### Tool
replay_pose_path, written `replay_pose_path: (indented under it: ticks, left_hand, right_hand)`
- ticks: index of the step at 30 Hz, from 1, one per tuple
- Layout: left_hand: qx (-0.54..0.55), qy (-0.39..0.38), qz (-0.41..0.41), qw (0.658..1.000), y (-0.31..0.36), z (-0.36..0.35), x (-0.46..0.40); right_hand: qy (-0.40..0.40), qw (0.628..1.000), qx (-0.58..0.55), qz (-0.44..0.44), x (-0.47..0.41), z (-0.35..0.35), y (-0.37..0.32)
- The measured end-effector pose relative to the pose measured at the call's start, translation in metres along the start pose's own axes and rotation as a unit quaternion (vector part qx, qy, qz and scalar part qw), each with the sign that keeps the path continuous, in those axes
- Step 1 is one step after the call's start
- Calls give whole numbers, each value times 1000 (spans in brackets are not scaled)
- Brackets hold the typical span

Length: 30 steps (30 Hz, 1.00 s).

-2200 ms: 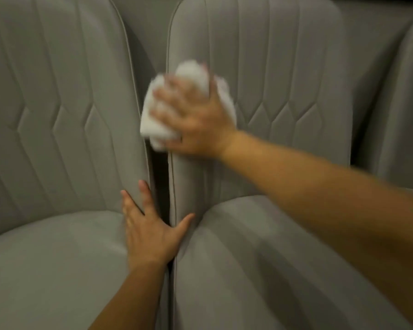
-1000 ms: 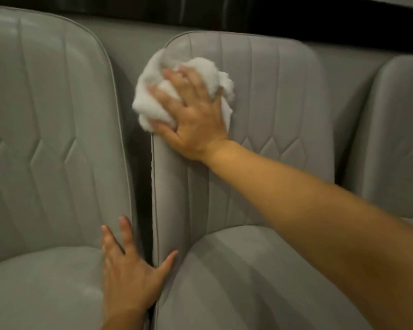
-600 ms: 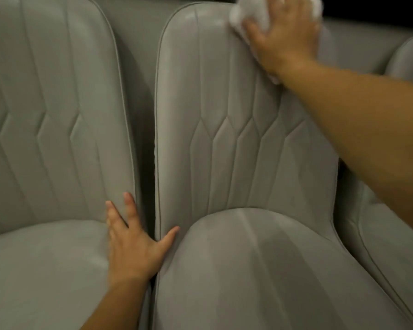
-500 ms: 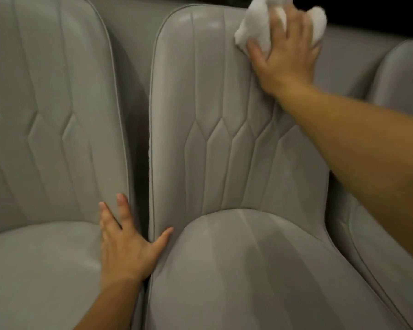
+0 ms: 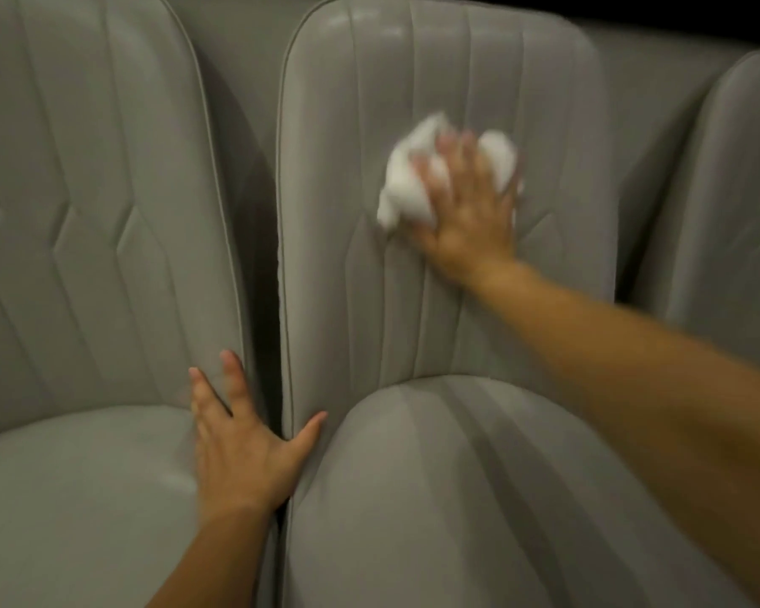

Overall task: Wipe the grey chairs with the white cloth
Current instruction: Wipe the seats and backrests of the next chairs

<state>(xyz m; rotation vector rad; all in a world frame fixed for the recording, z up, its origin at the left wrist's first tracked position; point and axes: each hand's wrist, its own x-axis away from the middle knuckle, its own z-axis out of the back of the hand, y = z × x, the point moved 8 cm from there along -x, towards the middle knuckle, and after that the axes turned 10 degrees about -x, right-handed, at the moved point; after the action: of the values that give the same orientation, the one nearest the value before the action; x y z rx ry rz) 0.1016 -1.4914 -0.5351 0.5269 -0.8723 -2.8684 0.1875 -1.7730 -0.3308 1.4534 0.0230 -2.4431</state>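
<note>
Grey padded chairs stand side by side. The middle chair (image 5: 347, 177) fills the centre of the view, its quilted backrest facing me. My right hand (image 5: 470, 212) presses a crumpled white cloth (image 5: 406, 182) flat against the middle of that backrest; the hand and cloth are blurred by motion. My left hand (image 5: 242, 449) lies flat with fingers spread across the gap between the left chair (image 5: 84, 212) and the middle chair, thumb on the middle chair's seat edge. It holds nothing.
A third grey chair (image 5: 729, 204) shows at the right edge. A narrow dark gap (image 5: 266, 300) separates the left and middle chairs. More grey upholstery runs behind the backrests, with darkness above it.
My right hand has slid the cloth down from the top right edge of the middle backrest to its middle. My left hand has stayed on the gap between the seats.
</note>
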Motion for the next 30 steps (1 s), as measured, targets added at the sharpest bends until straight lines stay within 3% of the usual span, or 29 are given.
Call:
replay_pose_path:
  ticks: [3, 5, 8, 11, 17, 24, 27, 30]
  left_hand:
    - [-1, -1, -4, 1000, 0, -2, -1]
    - [-1, 0, -1, 1000, 0, -3, 0]
    - [6, 3, 3, 1000, 0, -2, -1]
    - [11, 1, 9, 1000, 0, -2, -1]
    - [3, 5, 1, 1000, 3, 0, 2]
    - [1, 9, 1, 1000, 2, 0, 2]
    - [-6, 11, -2, 1000, 1, -2, 1]
    - [-12, 14, -3, 1000, 2, -1, 2]
  right_hand:
    - [73, 985, 11, -155, -106, 44, 42]
    - [64, 974, -7, -218, -144, 56, 51]
    - [38, 985, 20, -166, -116, 47, 40]
    - [49, 995, 43, -80, -16, 20, 36]
    - [-85, 995, 52, -13, 158, -23, 35]
    - [-108, 985, 104, 86, 74, 1, 59]
    - [-97, 991, 83, -27, -15, 41, 82]
    - [-74, 985, 88, -126, -41, 60, 90]
